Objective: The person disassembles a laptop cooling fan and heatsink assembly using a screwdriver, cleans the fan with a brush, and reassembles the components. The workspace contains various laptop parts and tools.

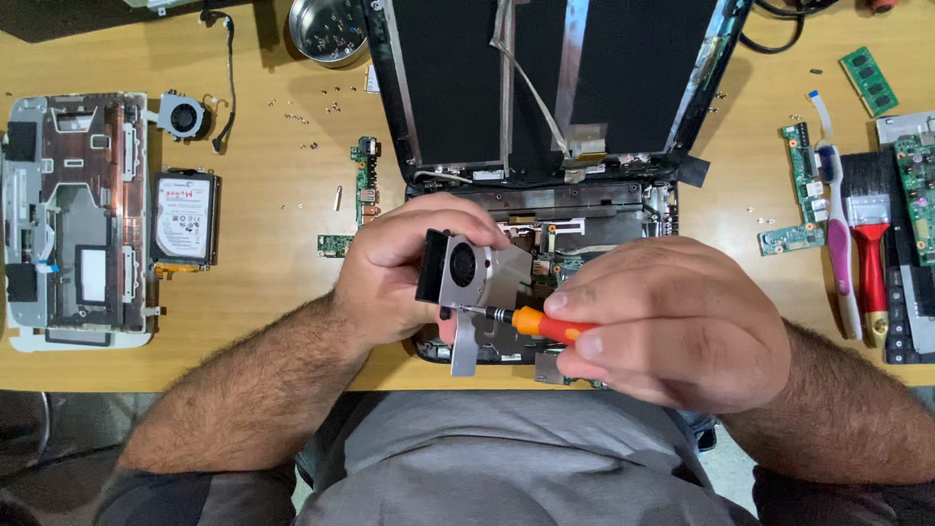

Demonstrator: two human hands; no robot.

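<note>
Holding a small cooling fan assembly (474,282) up over the opened laptop base (575,234), I have my left hand (404,268) wrapped around its black side, fingers curled over the top and thumb underneath, so that grip is closed on the silver housing with its round fan opening facing me. My right hand (672,321) pinches the orange handle of a small screwdriver (531,321) between thumb and fingertips; its dark shaft points left and its tip meets the metal bracket just below the fan opening. Both hands hover close together above the near edge of the wooden desk (263,263), right over the stripped laptop, whose screen lid (545,78) lies flat behind it with ribbon cables running down its back.

To my left on the desk lie a hard drive (183,216), a second loose fan (183,117) with its wire, and a large grey chassis panel (73,214). A narrow green circuit board (365,180) sits just beside the laptop's left corner, with tiny screws scattered near it, and a round metal bowl (328,29) stands at the far edge. To my right are a red-handled brush (869,244), a toothbrush (840,244), another green board (804,190) and a memory stick (870,80).
</note>
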